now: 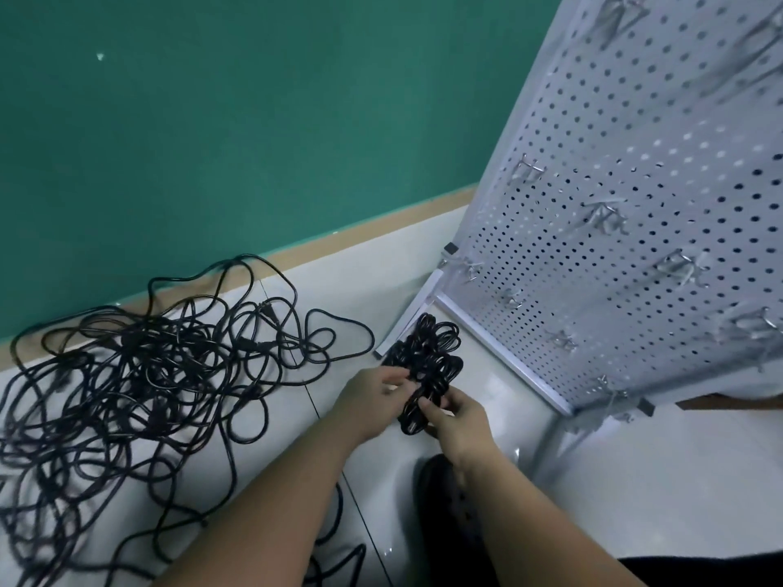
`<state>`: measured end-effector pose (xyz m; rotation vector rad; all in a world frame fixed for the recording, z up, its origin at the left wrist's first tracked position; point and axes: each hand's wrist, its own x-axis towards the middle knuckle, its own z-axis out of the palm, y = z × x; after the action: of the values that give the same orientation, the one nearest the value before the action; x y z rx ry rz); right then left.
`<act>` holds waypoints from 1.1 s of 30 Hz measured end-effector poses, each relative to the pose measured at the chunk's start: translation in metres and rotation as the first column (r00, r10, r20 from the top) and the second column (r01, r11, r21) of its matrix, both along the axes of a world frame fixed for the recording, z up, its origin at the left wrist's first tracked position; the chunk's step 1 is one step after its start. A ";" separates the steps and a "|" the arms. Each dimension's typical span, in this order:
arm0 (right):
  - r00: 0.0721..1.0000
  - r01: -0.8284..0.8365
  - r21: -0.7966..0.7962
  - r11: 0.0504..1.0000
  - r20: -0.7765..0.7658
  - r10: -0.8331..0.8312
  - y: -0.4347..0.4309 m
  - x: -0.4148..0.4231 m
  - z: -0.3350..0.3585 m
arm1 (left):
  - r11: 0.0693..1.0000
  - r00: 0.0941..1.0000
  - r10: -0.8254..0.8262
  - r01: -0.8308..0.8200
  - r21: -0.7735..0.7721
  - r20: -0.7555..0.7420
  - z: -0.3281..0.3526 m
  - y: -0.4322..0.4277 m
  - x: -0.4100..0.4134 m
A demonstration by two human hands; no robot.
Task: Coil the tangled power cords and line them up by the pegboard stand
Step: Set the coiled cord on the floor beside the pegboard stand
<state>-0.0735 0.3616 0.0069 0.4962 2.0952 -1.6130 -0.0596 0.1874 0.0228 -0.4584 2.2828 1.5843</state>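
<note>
Fingers (395, 377) of our 2 hands, left hand (369, 396) and right hand (459, 423), curl round coiled cord (432, 363) on floor (644, 485), just beside pegboard stand (614, 247). Tangled cords (148, 366) lie left, near floor's far edge.

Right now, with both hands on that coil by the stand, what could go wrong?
1. The coil is only pinched between the left hand and right hand, with no tie visible. It may spring open on release.
2. It looks to touch the coiled cords already at the pegboard stand, so loops could snag together.
3. Strands of the tangled pile trail by the left forearm and could get dragged along.
</note>
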 end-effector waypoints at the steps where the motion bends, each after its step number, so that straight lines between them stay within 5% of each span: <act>1: 1.000 0.025 0.041 0.999 0.007 -0.025 0.003 -0.007 -0.010 | 0.998 1.000 0.003 -0.004 -0.059 -0.016 -0.004 0.001 0.000; 7: 0.990 0.111 0.307 0.945 0.051 -0.132 0.024 -0.053 -0.049 | 0.931 0.995 -0.092 0.094 -0.352 0.023 -0.039 -0.009 0.015; 17: 0.971 0.119 0.376 0.919 0.150 -0.187 0.018 -0.111 -0.083 | 0.896 0.997 0.057 -0.026 -0.444 0.055 -0.071 -0.050 0.056; 23: 0.967 -0.173 0.565 0.807 0.254 0.030 0.010 -0.123 -0.076 | 0.862 0.990 0.074 -0.001 -0.507 0.122 -0.068 -0.071 0.078; 33: 0.948 -0.307 0.672 0.674 0.279 0.154 -0.010 -0.106 -0.064 | 0.838 0.962 0.211 -0.087 -0.538 0.173 -0.047 -0.107 0.122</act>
<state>-0.1796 0.3516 -0.0568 0.5654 2.4469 -0.5193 0.0627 0.0806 -0.0245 -0.9228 2.5247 0.8703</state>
